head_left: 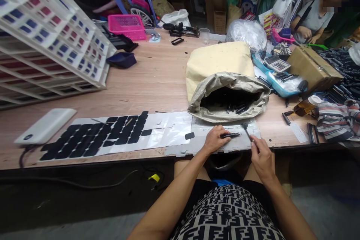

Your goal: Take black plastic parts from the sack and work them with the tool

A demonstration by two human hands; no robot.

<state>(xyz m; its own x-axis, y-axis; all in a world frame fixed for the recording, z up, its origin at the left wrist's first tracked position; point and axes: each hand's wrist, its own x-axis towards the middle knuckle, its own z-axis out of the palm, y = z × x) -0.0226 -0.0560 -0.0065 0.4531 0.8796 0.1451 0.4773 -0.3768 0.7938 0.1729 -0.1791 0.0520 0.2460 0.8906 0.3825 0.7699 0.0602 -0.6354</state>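
My left hand point(215, 139) rests on the grey board point(180, 150) at the table's front edge. Its fingers are closed on a slim black plastic piece point(232, 135), which points to the right. Just right of it, my right hand point(263, 158) grips the thin handle of what looks like a small black hammer point(246, 129), its head up and away from me. Beyond both hands lies a cream cloth sack point(219, 58), its mouth facing me, with several black pieces point(242, 109) inside. A loose black rounded pad point(189, 135) lies left of my left hand.
White sheets point(168, 127) with rows of black pads point(81, 138) stretch left, beside a white device point(46, 125). A white plastic rack point(56, 37) leans at far left. At right are a blue tray point(284, 90), a cardboard box point(315, 69) and a bottle point(306, 105). Another person point(315, 18) sits beyond.
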